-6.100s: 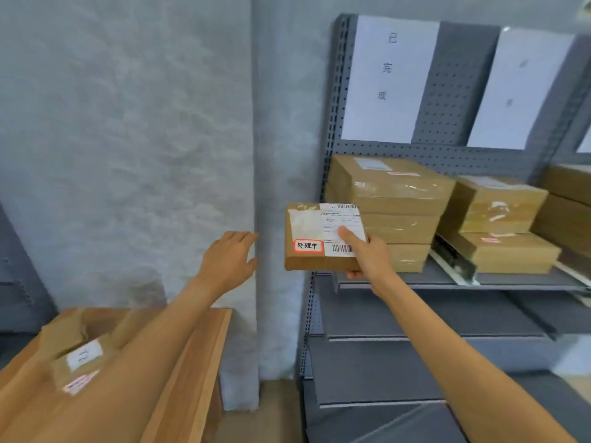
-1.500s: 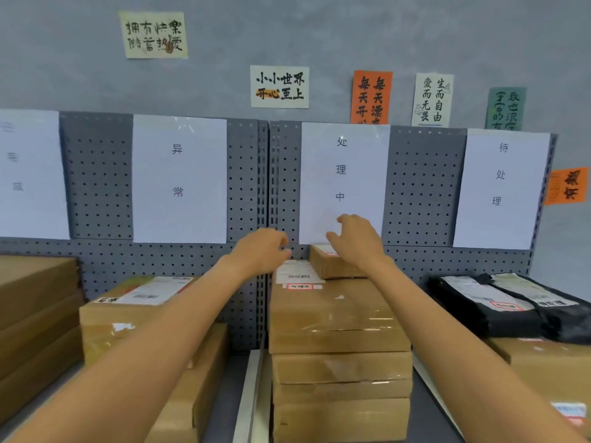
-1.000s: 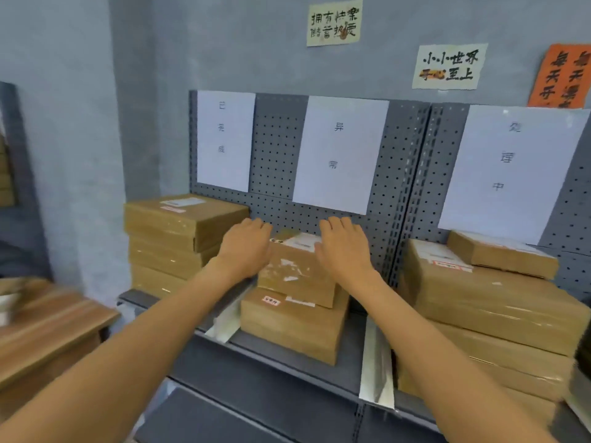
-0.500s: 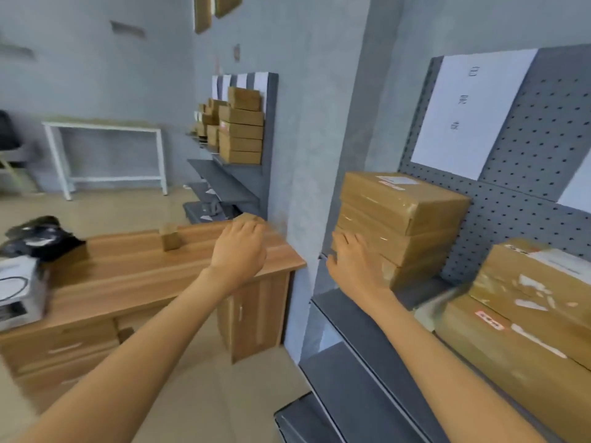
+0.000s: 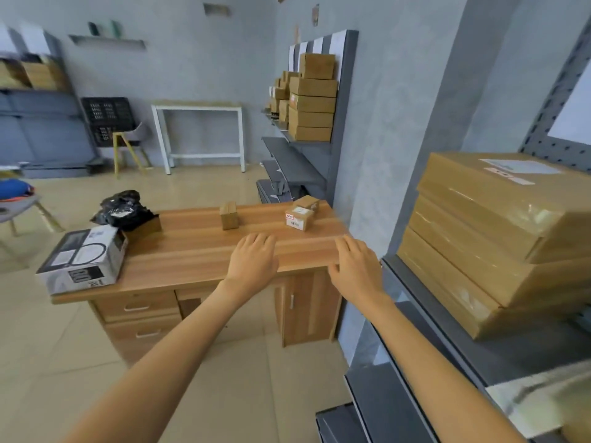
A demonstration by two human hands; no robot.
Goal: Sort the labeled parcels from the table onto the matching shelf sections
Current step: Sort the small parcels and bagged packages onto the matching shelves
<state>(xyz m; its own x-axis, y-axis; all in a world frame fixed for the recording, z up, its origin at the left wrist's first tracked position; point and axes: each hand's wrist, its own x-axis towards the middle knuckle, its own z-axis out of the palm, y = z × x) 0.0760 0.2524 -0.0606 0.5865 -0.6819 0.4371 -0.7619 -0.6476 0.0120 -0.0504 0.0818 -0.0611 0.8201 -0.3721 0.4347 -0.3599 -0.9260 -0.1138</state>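
Head view. Grey shelf unit [image 5: 447, 321] on the right holds a stack of flat brown cartons [image 5: 486, 231], top one w/ a white label and a red sticker. Lower shelf tiers look bare where visible; something pale at bottom right, too blurred to tell.

Second shelf rack [image 5: 323, 145] further back along the wall, piled w/ small brown boxes, white sheets pinned above.

Wooden desk [image 5: 198, 251] w/ drawers and a cupboard door stands left of the grey pillar. On it: a small labeled parcel [image 5: 301, 215] near the far right corner, white label and red tag on top; a plain small carton [image 5: 229, 215] standing near mid-desk, apart from it; a black poly bag [image 5: 123, 211] at the far left side; a white-and-black printed box [image 5: 83, 260] at the near left corner, overhanging the edge a bit.

Both arms stretched fwd over the near desk edge. Left hand [image 5: 252, 262] empty, fingers loose and straight, palm down. Right hand [image 5: 355, 266] likewise empty, fingers relaxed, thumb out. Can't tell whether either touches the desktop.

Room: tan tile floor, grey walls, white-frame table [image 5: 200, 132] at the back, black crate [image 5: 107, 119], chair w/ yellow legs.
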